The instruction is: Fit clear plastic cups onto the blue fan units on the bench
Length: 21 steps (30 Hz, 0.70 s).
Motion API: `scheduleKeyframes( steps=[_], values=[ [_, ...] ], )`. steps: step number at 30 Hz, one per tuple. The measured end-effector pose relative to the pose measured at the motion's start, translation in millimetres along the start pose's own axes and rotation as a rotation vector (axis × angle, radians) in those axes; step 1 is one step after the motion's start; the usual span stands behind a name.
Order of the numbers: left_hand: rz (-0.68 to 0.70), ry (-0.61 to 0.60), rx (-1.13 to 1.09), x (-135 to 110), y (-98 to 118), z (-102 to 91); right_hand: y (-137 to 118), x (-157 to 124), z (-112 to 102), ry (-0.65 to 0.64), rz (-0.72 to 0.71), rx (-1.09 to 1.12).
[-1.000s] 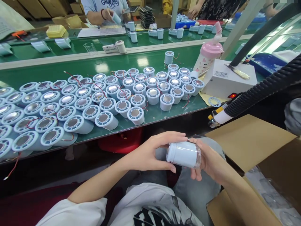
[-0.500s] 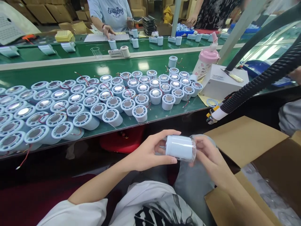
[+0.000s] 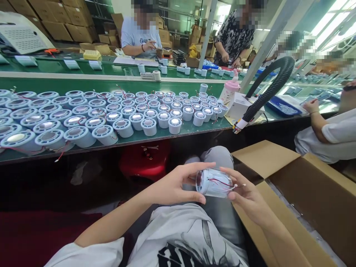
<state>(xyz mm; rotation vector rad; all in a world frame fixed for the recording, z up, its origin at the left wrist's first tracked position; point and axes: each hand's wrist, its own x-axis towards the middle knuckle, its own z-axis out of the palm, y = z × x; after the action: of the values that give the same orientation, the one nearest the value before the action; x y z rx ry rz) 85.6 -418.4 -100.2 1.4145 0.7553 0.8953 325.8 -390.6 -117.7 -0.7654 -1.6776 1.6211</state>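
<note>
Left hand (image 3: 178,187): low over the lap, closed on the left end of the cylinder, index finger over the top, thumb underneath.
Right hand (image 3: 249,196): loosely curled, fingertips on the right end of the same cylinder, index finger laid along its top.
Pale blue plastic cylinder (image 3: 213,183): on its side between both hands, above the grey-trousered knees, well apart from the table edge; thin red wires (image 3: 222,182) across its wall, white tips poking toward the right palm.
Open brown cardboard carton (image 3: 311,185): just right of the hands, 1 flap folded out toward the table; contents too dim to tell.
Red rounded object (image 3: 144,157): in shadow under the table edge; kind unclear.
Long green table (image 3: 200,128): straight ahead, running left to right.
Rows of pale blue cylinders with shiny metal tops (image 3: 111,113): upright, packed side by side over the left and middle of the table, red wires among them.
Black ribbed hose (image 3: 268,91): arched over the table's right end, white-collared tip down at the near edge.
White box unit (image 3: 236,105): behind the hose tip, a pink-capped bottle (image 3: 230,89) just beside it.
White-sleeved arm (image 3: 330,131): a co-worker's, far right, hand on the table.
2 people (image 3: 139,35): across a second green table at the back.
</note>
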Motion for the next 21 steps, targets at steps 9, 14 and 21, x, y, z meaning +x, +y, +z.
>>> scheduleKeyframes(
  steps=[9,14,21],
  values=[
    [0.066,-0.013,0.043,-11.1,-15.1,4.6,-4.5,-7.8,1.2,-0.051,0.170,0.046],
    [-0.060,-0.031,-0.093,9.8,-19.4,-3.1,-0.7,13.4,-8.0,0.025,0.281,0.109],
    [-0.233,0.001,-0.328,52.9,-37.1,-18.8,8.3,50.5,-33.7,-0.010,0.353,0.266]
  ],
)
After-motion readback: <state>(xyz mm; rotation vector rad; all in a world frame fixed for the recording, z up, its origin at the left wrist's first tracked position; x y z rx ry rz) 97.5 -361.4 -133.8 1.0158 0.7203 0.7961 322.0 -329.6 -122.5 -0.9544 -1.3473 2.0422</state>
